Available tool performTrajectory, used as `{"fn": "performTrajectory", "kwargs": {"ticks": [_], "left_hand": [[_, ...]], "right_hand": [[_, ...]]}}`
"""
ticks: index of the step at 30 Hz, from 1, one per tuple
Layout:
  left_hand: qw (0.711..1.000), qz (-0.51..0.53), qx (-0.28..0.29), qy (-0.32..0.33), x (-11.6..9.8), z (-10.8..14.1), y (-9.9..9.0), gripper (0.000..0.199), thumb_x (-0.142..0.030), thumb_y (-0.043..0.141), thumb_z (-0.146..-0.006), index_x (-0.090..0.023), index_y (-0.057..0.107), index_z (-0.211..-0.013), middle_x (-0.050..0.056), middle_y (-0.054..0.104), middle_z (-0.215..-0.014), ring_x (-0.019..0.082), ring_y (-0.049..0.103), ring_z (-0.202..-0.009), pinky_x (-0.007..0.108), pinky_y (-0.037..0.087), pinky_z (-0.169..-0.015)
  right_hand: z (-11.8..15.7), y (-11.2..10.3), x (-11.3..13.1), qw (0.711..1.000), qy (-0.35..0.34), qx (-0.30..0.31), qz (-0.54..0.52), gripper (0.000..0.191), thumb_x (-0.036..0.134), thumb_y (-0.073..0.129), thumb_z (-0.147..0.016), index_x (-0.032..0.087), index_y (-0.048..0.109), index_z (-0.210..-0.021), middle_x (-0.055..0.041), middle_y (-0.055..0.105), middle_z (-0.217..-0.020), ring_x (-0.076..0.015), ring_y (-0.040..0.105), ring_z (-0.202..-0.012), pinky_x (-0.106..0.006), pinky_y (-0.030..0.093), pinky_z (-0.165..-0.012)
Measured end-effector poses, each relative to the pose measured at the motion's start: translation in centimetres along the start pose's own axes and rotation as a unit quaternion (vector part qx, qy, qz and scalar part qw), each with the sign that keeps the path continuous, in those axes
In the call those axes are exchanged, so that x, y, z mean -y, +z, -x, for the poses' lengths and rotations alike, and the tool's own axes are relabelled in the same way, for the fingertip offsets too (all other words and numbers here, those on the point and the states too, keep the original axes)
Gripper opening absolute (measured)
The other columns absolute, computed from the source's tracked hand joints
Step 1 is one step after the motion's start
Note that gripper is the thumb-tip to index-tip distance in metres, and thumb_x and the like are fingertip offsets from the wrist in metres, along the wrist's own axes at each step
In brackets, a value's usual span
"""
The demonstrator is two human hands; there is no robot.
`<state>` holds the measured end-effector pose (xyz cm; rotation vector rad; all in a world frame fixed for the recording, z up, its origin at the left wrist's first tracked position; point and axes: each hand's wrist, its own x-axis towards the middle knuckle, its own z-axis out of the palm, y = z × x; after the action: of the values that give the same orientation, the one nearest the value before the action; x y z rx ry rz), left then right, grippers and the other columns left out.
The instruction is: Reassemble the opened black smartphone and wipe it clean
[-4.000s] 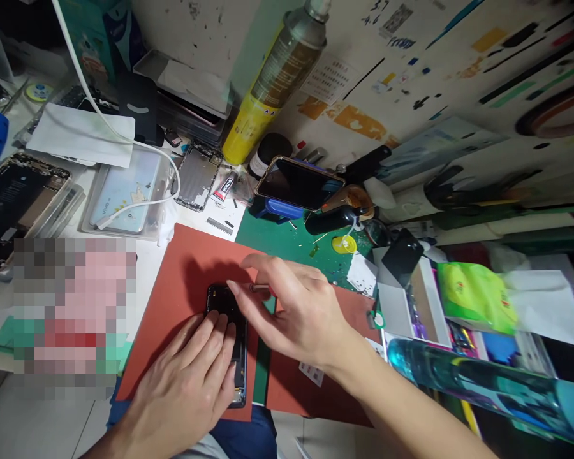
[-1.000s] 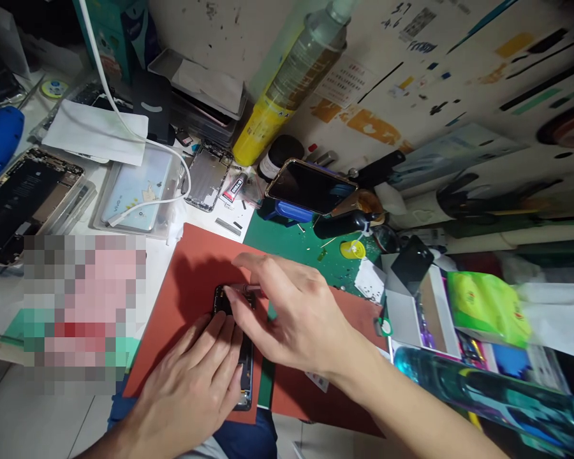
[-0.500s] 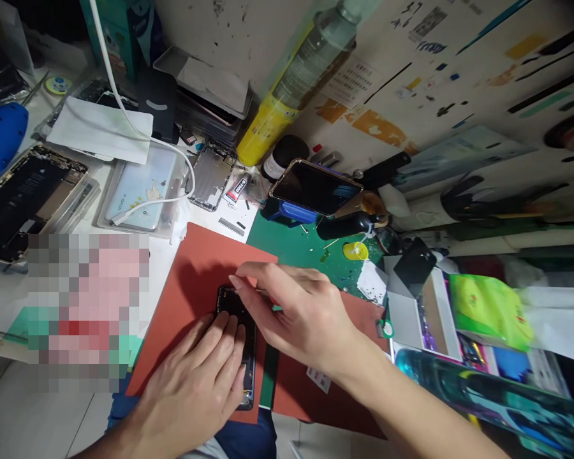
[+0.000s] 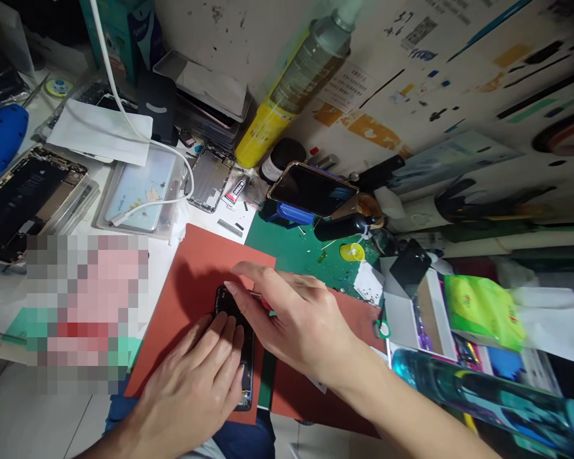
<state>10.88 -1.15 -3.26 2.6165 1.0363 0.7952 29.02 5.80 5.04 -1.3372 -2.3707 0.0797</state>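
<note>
On the red mat, two hands are at an open phone

The left hand lies flat on the open phone, with its fingers close together, and it comes in from 8 o'clock if the phone is the middle of a clock. The right hand is at 2 o'clock. It is curled around a thin tool, but most of the tool is hidden. Its thumb and pointing finger have a little gap between their tips. I cannot tell if the tool touches the phone. The phone lies flat, with its dark insides facing up.

Farther out, the green mat is at 1 o'clock. Past it, a black-screen phone leans on a blue stand. A yellow cap is at 2 o'clock. A small glue tube is at 12 o'clock, and a tall spray can stands behind it. At 11 o'clock, a pale blue phone is in a clear box, with a white cord looping over it. A big open phone is at 10 o'clock. At 3 o'clock are a bright green pack and a blue bottle.
</note>
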Motion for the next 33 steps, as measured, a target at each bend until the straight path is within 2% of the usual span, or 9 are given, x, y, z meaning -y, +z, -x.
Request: {"fn": "performTrajectory", "kwargs": {"ticks": [3,8,11,13,17,20,33], "left_hand": [[1.000,0.001,-0.002,-0.001,0.0,0.0,0.0,0.039,-0.023,0.055,-0.104,-0.006,0.069,-0.136,0.012,0.076,-0.131,0.029,0.062,-0.132,0.043,0.042,-0.119],[1.000,-0.005,-0.006,0.001,0.0,0.0,0.1,0.038,-0.023,0.053,-0.105,-0.005,0.069,-0.134,0.013,0.077,-0.130,0.028,0.063,-0.131,0.043,0.042,-0.118],[1.000,-0.003,-0.006,0.003,0.0,0.0,0.2,0.037,-0.023,0.053,-0.105,-0.005,0.071,-0.132,0.013,0.077,-0.129,0.028,0.064,-0.129,0.043,0.041,-0.119],[1.000,-0.009,0.000,0.008,0.0,0.1,0.2,0.039,-0.023,0.054,-0.104,-0.004,0.069,-0.135,0.013,0.076,-0.132,0.029,0.064,-0.130,0.044,0.041,-0.120],[0.999,-0.026,0.001,0.019,0.0,0.4,0.1,0.043,-0.025,0.057,-0.103,-0.001,0.067,-0.138,0.015,0.075,-0.136,0.031,0.063,-0.132,0.045,0.040,-0.121],[0.999,-0.029,-0.007,0.019,0.0,0.6,0.3,0.042,-0.025,0.058,-0.103,-0.001,0.068,-0.135,0.016,0.075,-0.135,0.031,0.064,-0.131,0.045,0.040,-0.121],[0.999,-0.031,-0.012,0.023,-0.1,0.6,0.4,0.041,-0.024,0.057,-0.103,0.000,0.068,-0.134,0.017,0.075,-0.136,0.031,0.065,-0.131,0.044,0.041,-0.121]], "right_hand": [[0.0,0.1,0.1,1.000,0.020,0.007,-0.006,0.005,0.016,0.057,-0.105,0.019,0.060,-0.107,0.0009,0.066,-0.069,-0.0150,0.060,-0.056,-0.029,0.048,-0.054],[0.1,0.7,0.1,0.999,0.033,-0.026,-0.017,0.017,0.007,0.055,-0.102,0.022,0.056,-0.094,0.0021,0.066,-0.068,-0.0127,0.057,-0.054,-0.026,0.046,-0.053],[0.3,0.7,0.3,0.998,0.044,-0.038,0.003,0.015,0.009,0.057,-0.101,0.022,0.057,-0.096,0.0022,0.068,-0.068,-0.0126,0.058,-0.052,-0.026,0.046,-0.050],[0.6,0.2,0.4,0.997,0.055,-0.044,-0.001,0.012,0.011,0.061,-0.101,0.023,0.058,-0.099,0.0016,0.071,-0.071,-0.0133,0.064,-0.055,-0.026,0.050,-0.052],[1.5,-1.2,0.5,0.992,0.090,-0.033,-0.083,0.017,0.010,0.067,-0.099,0.024,0.059,-0.104,0.0002,0.077,-0.083,-0.0136,0.073,-0.064,-0.024,0.058,-0.057],[2.0,-1.4,0.3,0.988,0.094,-0.021,-0.117,0.017,0.009,0.067,-0.098,0.024,0.059,-0.101,0.0011,0.076,-0.081,-0.0132,0.071,-0.061,-0.025,0.058,-0.056],[2.5,-0.4,0.1,0.988,0.096,-0.026,-0.122,0.017,0.010,0.068,-0.099,0.024,0.058,-0.099,0.0020,0.075,-0.080,-0.0122,0.068,-0.060,-0.024,0.058,-0.056]]}}
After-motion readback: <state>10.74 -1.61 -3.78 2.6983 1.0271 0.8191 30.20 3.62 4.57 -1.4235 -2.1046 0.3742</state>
